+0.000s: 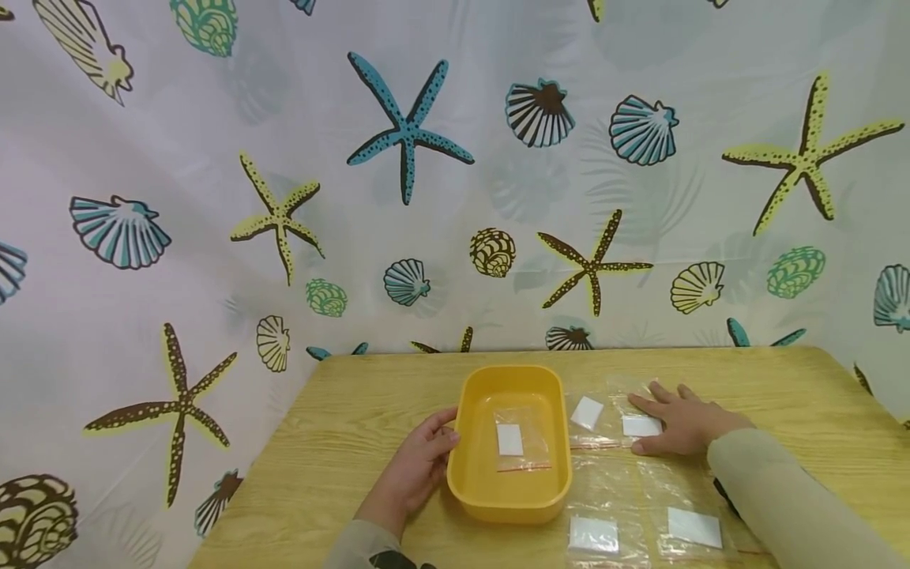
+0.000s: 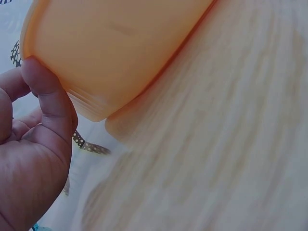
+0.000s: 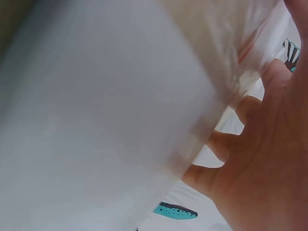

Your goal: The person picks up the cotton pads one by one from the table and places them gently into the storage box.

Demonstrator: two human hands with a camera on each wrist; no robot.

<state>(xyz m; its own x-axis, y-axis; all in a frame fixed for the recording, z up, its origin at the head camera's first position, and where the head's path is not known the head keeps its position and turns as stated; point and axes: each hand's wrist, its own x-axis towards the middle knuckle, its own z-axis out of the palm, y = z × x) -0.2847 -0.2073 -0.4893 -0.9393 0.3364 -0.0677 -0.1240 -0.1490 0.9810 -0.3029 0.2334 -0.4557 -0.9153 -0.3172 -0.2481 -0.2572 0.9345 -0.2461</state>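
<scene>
A yellow plastic tub (image 1: 512, 506) stands on the table, and inside it lies a clear zip bag (image 1: 536, 442) with a white piece in it. My left hand (image 1: 421, 458) pinches the tub's left rim, thumb on the near side in the left wrist view (image 2: 43, 130). To the right of the tub, my right hand (image 1: 678, 419) rests with spread fingers on a clear zip bag (image 1: 618, 387) holding a white rectangle (image 1: 641, 426). In the right wrist view, the clear plastic (image 3: 216, 38) lies by the fingers, and a large pale blurred surface fills the left side.
Other clear zip bags with white pieces lie right of the tub: one (image 1: 586, 442) beside the right hand, two more (image 1: 604, 490) (image 1: 668, 490) nearer the front. The wood-grain table (image 1: 320, 442) meets a hanging shell-and-starfish-print curtain (image 1: 455, 197) at its back and left.
</scene>
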